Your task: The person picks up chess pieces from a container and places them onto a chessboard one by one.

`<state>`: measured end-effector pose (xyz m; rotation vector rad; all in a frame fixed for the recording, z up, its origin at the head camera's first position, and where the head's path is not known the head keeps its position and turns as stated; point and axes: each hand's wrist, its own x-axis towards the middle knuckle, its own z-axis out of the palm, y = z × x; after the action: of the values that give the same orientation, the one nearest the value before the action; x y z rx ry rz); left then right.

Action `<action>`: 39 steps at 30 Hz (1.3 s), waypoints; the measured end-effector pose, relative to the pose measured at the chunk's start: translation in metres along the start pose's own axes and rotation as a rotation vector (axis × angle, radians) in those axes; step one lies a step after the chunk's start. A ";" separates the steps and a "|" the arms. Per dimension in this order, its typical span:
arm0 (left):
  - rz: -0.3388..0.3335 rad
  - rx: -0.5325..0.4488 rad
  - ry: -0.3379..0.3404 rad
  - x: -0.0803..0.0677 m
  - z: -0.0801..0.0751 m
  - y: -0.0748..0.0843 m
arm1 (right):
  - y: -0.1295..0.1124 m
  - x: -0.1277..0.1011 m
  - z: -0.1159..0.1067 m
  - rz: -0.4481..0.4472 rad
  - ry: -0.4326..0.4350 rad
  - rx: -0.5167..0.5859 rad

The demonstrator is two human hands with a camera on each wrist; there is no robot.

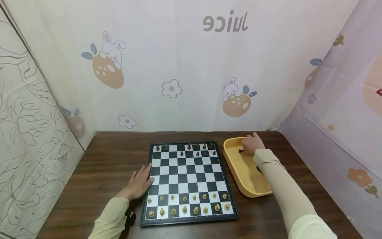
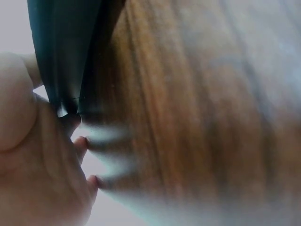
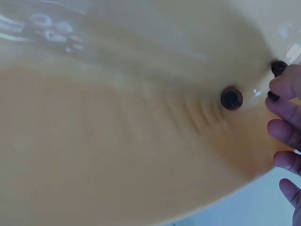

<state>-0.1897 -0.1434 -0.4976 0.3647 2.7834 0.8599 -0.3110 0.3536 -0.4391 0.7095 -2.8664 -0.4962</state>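
My right hand (image 1: 253, 144) reaches into the far end of a yellow plastic tray (image 1: 246, 177), to the right of the chessboard (image 1: 186, 178). In the right wrist view its thumb and forefinger pinch a dark chess piece (image 3: 279, 67), partly hidden by the thumb. Another dark piece (image 3: 231, 98) lies in the tray beside those fingers. My left hand (image 1: 138, 182) rests at the board's left edge, fingers extended, its fingertips touching the rim. Light pieces (image 1: 184, 209) fill the two near rows. Dark pieces (image 1: 189, 146) stand in the two far rows, with gaps toward the left.
The board and tray sit on a dark wood table (image 1: 110, 159). Patterned cloth (image 1: 179, 66) hangs behind it and along both sides. My right forearm (image 1: 286, 189) crosses above the tray's right side, partly hiding it.
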 end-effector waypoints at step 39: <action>0.020 -0.008 0.025 0.000 0.003 -0.003 | 0.010 0.018 -0.040 -0.120 0.046 0.119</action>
<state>-0.1898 -0.1442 -0.5017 0.3838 2.8027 0.8860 -0.3227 0.3420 -0.3967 0.9039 -2.8411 -0.3207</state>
